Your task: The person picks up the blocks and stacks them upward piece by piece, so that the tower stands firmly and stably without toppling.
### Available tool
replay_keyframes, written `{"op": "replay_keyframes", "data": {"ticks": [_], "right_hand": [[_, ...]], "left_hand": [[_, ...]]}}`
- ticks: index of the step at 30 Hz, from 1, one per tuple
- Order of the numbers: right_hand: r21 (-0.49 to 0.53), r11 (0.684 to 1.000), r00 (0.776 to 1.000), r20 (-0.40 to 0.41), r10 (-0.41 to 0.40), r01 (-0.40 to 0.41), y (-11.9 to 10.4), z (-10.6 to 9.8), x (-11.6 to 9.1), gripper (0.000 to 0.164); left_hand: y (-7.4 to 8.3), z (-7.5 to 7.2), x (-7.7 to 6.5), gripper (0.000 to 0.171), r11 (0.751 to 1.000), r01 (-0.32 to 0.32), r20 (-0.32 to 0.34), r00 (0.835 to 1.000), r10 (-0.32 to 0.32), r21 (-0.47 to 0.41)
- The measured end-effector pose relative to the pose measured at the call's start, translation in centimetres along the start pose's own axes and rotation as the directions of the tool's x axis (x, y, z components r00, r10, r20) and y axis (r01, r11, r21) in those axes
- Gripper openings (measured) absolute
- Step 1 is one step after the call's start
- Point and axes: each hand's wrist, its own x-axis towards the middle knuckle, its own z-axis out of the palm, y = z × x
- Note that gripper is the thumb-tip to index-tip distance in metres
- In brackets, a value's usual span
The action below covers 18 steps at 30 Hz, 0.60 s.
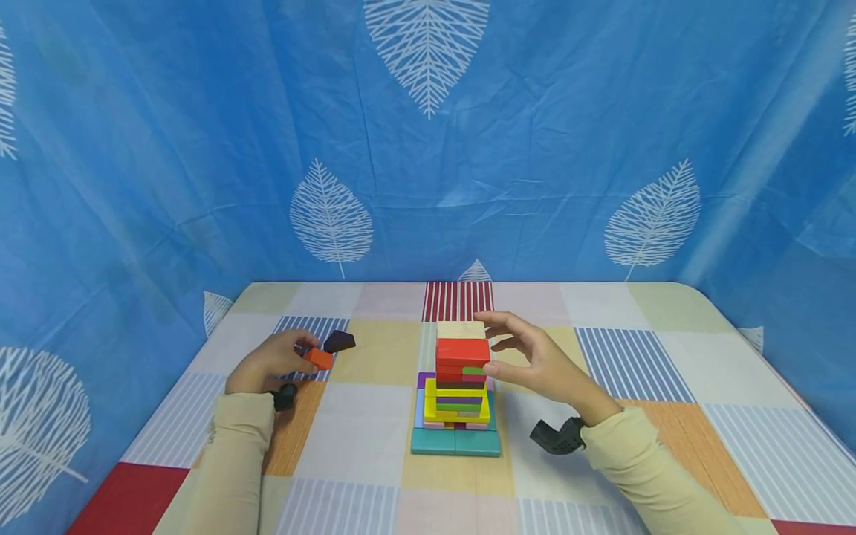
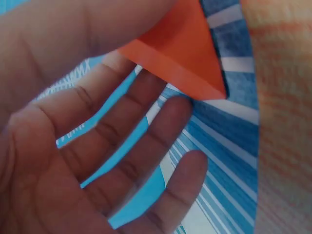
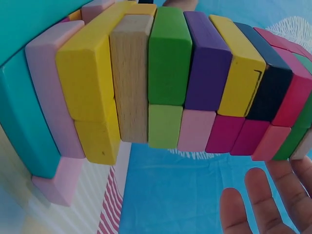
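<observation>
At the left of the head view, my left hand (image 1: 276, 357) pinches an orange block (image 1: 319, 359) low over the striped cloth. The left wrist view shows the thumb over the orange block (image 2: 180, 53) and the other fingers extended below. A many-coloured block tower (image 1: 461, 390) stands mid-table, with a red block (image 1: 463, 351) and a pale wooden block (image 1: 460, 330) at its top. My right hand (image 1: 535, 364) lies beside the upper right of the tower, fingers loosely bent and spread. Its fingertips are at the upper blocks; whether they touch is unclear.
Just beyond the orange block lies a dark angular block (image 1: 339, 341). Teal blocks (image 1: 456, 441) form the tower's wide base. A patchwork cloth (image 1: 348, 431) covers the table, and a blue curtain (image 1: 521, 148) with white leaves hangs behind and at both sides.
</observation>
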Motion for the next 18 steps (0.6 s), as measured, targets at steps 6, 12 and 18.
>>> {"op": "replay_keyframes", "data": {"ticks": [6,12,18], "right_hand": [[0.008,1.000,1.000,-0.004,0.011,-0.011,-0.2,0.2,0.0,0.063],[0.026,1.000,1.000,0.007,-0.001,0.001,-0.1,0.1,0.0,0.063],[0.037,0.999,1.000,0.017,-0.001,0.001,0.0,0.0,-0.1,0.064]], "left_hand": [[0.1,-0.3,-0.1,0.031,0.996,-0.030,-0.016,0.999,0.032,0.089],[1.2,-1.5,-1.3,0.036,0.968,-0.143,-0.049,0.986,0.156,0.206],[4.4,-1.0,-3.0,0.042,0.909,-0.349,-0.137,0.913,0.385,0.229]]}}
